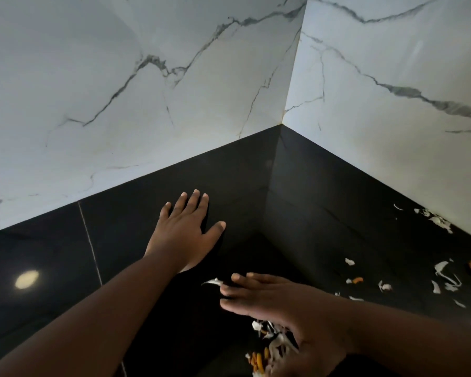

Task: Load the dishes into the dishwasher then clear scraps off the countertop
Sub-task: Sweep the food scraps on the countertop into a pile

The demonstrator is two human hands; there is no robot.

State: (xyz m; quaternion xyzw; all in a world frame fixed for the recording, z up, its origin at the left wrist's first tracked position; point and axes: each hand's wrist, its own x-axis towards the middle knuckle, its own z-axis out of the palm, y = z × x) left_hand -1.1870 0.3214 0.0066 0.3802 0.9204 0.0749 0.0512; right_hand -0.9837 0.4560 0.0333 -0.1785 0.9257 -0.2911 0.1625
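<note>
Nearest the camera, the right hand (pixel 278 303) lay edge-on against the glossy black desk (pixel 52 268), fingers straight and pressed together, blurred at the tips. A heap of scraps (pixel 267 346), thin white curled peels mixed with small orange bits, sat against its palm side, and one pale sliver (pixel 214 281) lay just past the fingertips. More scraps (pixel 443 276), white flakes and an orange wedge, were scattered over the desk to the right, some reaching the foot of the right wall. Farther in, the left hand (pixel 188 229) lay flat, palm down, fingers loosely spread and holding nothing, well apart from the heap. A pale seam (pixel 90 243) crossed the desk at left, beside a round light glare. Beyond, two white marble walls (pixel 120 91) with grey veins met in a corner.
</note>
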